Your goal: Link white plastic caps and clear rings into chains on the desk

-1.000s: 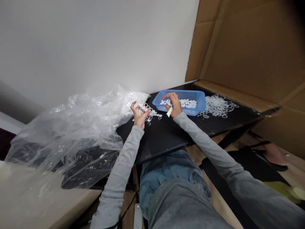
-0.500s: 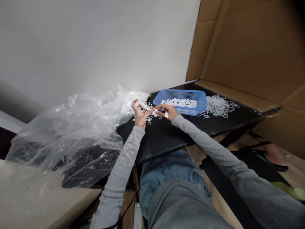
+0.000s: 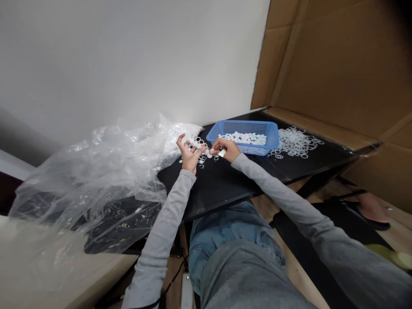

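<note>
My left hand point(image 3: 189, 157) holds a cluster of small white plastic pieces point(image 3: 197, 144) among its spread fingers, above the black tabletop point(image 3: 222, 186). My right hand point(image 3: 227, 149) is close beside it, just in front of the blue plastic basket point(image 3: 243, 125). Its fingers grip a pale strip point(image 3: 222, 152) and reach toward the white pieces. Many white pieces point(image 3: 244, 138) lie inside the basket. A few small white rings point(image 3: 201, 160) are scattered on the table under my hands.
A heap of clear plastic rings point(image 3: 294, 143) lies right of the basket. A crumpled clear plastic bag point(image 3: 103, 171) spreads left of the table, and a cardboard sheet point(image 3: 322, 64) stands at the right. My jeans-covered legs point(image 3: 238, 266) are below the table edge.
My right hand has moved left from above the basket to beside my left hand. The pale strip has turned with it. My left hand stays nearly in place.
</note>
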`<state>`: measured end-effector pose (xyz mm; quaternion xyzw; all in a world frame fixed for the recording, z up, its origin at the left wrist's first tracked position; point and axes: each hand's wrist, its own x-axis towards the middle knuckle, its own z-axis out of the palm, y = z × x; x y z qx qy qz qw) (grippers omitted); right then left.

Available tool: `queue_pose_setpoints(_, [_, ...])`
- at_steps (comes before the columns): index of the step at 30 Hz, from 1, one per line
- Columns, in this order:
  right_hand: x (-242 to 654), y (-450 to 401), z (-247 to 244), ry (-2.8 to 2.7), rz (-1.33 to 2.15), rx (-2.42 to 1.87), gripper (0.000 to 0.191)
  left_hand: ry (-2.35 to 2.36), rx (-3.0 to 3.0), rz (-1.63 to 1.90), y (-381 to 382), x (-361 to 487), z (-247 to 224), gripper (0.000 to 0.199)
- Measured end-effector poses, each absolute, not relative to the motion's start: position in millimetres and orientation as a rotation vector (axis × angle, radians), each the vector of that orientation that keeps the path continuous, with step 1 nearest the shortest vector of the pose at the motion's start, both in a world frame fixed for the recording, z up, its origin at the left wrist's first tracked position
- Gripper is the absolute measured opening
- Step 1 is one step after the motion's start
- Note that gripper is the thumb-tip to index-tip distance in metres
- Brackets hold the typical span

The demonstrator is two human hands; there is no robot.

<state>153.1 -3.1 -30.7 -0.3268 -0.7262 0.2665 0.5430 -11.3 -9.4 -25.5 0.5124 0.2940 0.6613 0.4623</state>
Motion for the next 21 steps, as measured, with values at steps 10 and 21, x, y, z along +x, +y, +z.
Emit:
queue_pose_setpoints(10, [153.4,0.3,-37.8,-1.811,0.627,-0.707,0.049,0.822,1.198,1.722,-8.4,-10.9,-24.6,0.090])
queue_pose_setpoints(21, [154.9,-0.6,-37.6,-1.815,0.538,-0.679,0.040,0.741,1.278,1.630,-8.9,-12.0,-25.2,0.093])
